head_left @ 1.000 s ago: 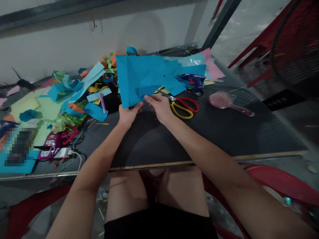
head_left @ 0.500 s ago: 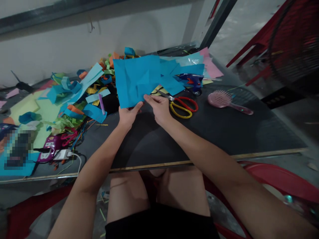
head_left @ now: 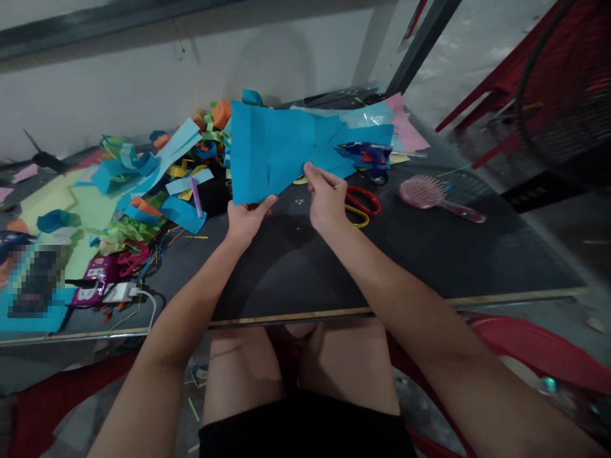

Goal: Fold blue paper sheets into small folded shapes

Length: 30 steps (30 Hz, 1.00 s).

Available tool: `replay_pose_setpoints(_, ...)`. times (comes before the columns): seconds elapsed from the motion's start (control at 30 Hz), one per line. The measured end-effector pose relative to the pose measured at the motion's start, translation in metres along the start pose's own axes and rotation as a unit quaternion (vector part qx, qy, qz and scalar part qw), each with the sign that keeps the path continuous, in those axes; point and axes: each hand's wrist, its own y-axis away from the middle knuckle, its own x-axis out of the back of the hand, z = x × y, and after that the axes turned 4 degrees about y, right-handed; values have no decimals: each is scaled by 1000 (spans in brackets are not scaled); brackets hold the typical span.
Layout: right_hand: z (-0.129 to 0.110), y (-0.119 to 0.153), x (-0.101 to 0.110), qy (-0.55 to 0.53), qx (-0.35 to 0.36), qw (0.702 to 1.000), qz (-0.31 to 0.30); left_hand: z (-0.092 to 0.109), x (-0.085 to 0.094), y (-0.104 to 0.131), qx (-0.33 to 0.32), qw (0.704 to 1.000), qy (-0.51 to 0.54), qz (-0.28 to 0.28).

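A creased sheet of blue paper [head_left: 260,149] is raised over the dark table, its far right part overlapping other blue paper in view. My left hand [head_left: 248,219] pinches its lower edge, the thumb in front and the other fingers mostly hidden. My right hand [head_left: 327,194] is closed at the sheet's lower right edge, with thumb and index finger pressed on the paper. Just beyond the right hand lie scissors with red and yellow handles [head_left: 365,200], their blades hidden. A blue glue gun [head_left: 367,154] rests on blue paper behind them.
A pink hairbrush [head_left: 422,191] lies at the right on the table [head_left: 453,254]. Coloured paper scraps [head_left: 128,165], a purple power strip [head_left: 98,280] and a white plug [head_left: 119,292] cover the left side. A fan [head_left: 568,95] stands at the far right.
My right hand has moved right and slightly up along the paper. The sheet has turned and its right side now angles away. The scissors are more covered by my hand.
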Motion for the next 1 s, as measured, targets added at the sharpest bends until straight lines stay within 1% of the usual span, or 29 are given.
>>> replay_pose_setpoints(0.17,8,-10,7,-9,-16,1000,6,-3,0,0,-3,1000,-6,-5)
replay_pose_setpoints(0.27,10,-13,9,-21,-25,999,9,-4,3,-2,-5,1000,1,-6)
replay_pose_setpoints(0.33,9,-10,6,-28,-20,999,-17,-5,7,-5,-8,1000,2,-4)
replay_pose_setpoints(0.43,5,0,-1,-23,-9,995,-92,-5,10,-7,-10,1000,5,-5)
replay_pose_setpoints(0.47,4,3,-3,-19,-9,993,-120,-5,10,-6,-10,1000,4,-12)
replay_pose_setpoints(0.53,2,8,-6,-17,-9,989,-147,-5,9,-5,-10,999,-4,-32)
replay_pose_setpoints(0.63,3,11,-6,-32,-4,990,-134,-7,8,-3,-8,998,-19,-61)
replay_pose_setpoints(0.73,5,11,-4,-45,1,992,-121,-7,8,-3,-7,998,-20,-63)
replay_pose_setpoints(0.9,7,11,-6,-8,-1,994,-105,-4,8,-3,-5,998,-22,-61)
replay_pose_setpoints(1.0,8,11,-6,-7,3,995,-97,-1,7,-1,7,998,-22,-64)
